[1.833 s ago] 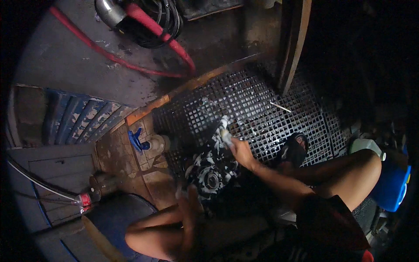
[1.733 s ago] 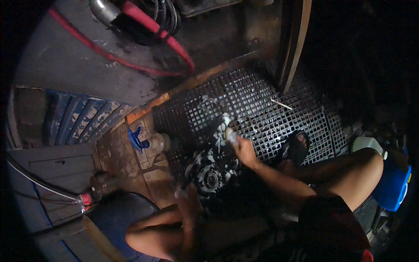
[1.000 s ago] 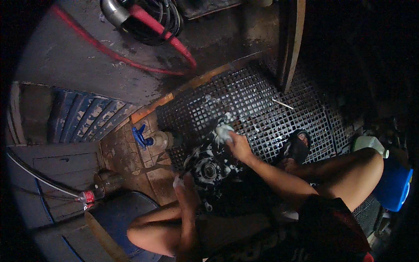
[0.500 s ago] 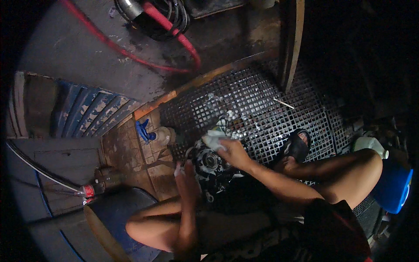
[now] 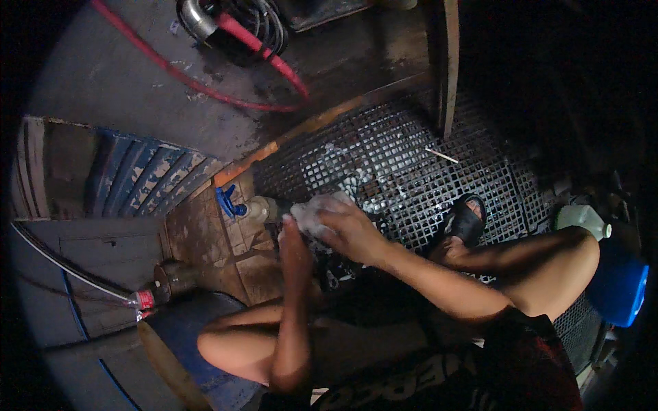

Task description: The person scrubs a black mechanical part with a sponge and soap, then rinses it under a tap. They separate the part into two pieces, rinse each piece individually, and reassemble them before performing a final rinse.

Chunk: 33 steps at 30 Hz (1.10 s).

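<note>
My right hand [image 5: 346, 229] is closed on a pale, foamy sponge or cloth [image 5: 314, 209], over a black soapy metal part [image 5: 332, 270] lying low in front of me, largely hidden by the hands and shadow. Just left of it, my left hand [image 5: 295, 250] has curled fingers with foam on them; what they grip is unclear. A blue spray trigger [image 5: 226, 202] on a translucent bottle [image 5: 257, 210] stands on the tiles beyond that hand.
Black grid matting [image 5: 404, 161] covers the floor ahead, bearing a thin white stick [image 5: 441, 155]. Blue [image 5: 613, 294] and pale jugs [image 5: 579, 222] stand right of my bent leg. A red hose [image 5: 171, 72] lies above; a dark round container [image 5: 192, 342] is at lower left, a post [image 5: 449, 68] at top right.
My right hand has moved down and left with the pale sponge or cloth, now close to my left hand and covering more of the black part. My left hand has risen.
</note>
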{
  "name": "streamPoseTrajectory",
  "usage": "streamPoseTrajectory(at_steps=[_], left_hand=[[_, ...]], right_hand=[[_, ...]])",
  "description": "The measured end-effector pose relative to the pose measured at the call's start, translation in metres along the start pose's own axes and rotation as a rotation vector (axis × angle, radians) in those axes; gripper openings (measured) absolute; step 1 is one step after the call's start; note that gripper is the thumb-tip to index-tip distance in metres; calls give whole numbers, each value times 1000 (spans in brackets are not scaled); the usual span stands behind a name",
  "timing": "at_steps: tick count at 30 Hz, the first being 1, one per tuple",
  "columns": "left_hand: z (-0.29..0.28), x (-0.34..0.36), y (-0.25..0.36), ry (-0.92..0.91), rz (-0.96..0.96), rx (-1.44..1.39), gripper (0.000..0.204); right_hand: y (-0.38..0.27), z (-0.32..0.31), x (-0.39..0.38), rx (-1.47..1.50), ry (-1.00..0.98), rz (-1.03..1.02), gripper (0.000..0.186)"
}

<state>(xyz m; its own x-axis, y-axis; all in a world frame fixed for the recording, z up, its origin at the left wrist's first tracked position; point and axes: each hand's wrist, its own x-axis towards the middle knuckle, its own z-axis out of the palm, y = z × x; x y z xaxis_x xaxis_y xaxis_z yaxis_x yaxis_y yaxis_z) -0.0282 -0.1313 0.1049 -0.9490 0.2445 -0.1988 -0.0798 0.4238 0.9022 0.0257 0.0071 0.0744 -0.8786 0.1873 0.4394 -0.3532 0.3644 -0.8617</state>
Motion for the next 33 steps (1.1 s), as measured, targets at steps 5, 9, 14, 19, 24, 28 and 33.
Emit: streamPoseTrajectory(at_steps=[5,9,14,19,24,28,33], left_hand=[[-9,28,-21,-24,-197,-173,60],[4,14,13,-55,-142,-27,45],[7,13,10,-36,-146,5,38],[11,11,24,-36,-129,80,38],[10,20,5,37,-143,98,45],[11,18,-1,153,-252,-1,52],[1,22,5,-18,-194,112,55]], right_hand=[[-28,12,-48,152,4,121,27],[-28,5,-72,217,9,190,28],[-26,1,-80,214,29,354,30],[-9,5,-110,118,59,394,31],[-5,21,-118,154,221,396,31],[12,26,-137,-3,141,379,29],[36,26,-144,27,144,459,30]])
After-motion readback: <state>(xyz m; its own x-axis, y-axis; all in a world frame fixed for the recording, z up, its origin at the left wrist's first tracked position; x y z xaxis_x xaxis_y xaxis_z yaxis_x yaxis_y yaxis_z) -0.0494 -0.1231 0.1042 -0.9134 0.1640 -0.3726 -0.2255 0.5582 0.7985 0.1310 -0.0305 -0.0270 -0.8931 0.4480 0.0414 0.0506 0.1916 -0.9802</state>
